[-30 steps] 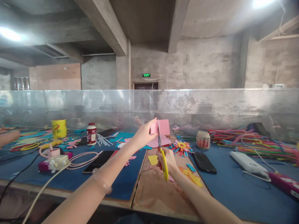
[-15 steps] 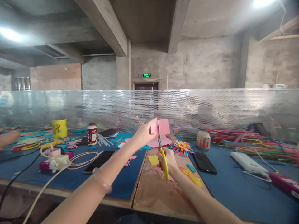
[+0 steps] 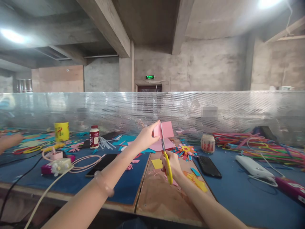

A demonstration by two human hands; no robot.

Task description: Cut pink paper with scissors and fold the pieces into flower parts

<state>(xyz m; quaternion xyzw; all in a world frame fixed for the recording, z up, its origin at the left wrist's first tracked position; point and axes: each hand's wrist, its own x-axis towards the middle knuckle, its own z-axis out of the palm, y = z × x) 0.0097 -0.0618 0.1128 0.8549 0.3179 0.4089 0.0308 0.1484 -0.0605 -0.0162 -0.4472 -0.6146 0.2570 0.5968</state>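
Concrete wall (image 3: 209,70) behind a blue-covered table (image 3: 238,197). The left hand (image 3: 148,135) pinches a pink sheet (image 3: 168,129) upright above it, seemingly to keep the paper steady and clear of scraps (image 3: 200,184); the right hand (image 3: 173,163) is closed around yellow-handled scissors (image 3: 169,168), blades pointing up across the sheet.

Grey wall (image 3: 209,68), 2 ceiling lights (image 3: 13,36), green exit sign (image 3: 150,77) above dark doorway (image 3: 149,88), perforated metal partition (image 3: 111,109) in front.
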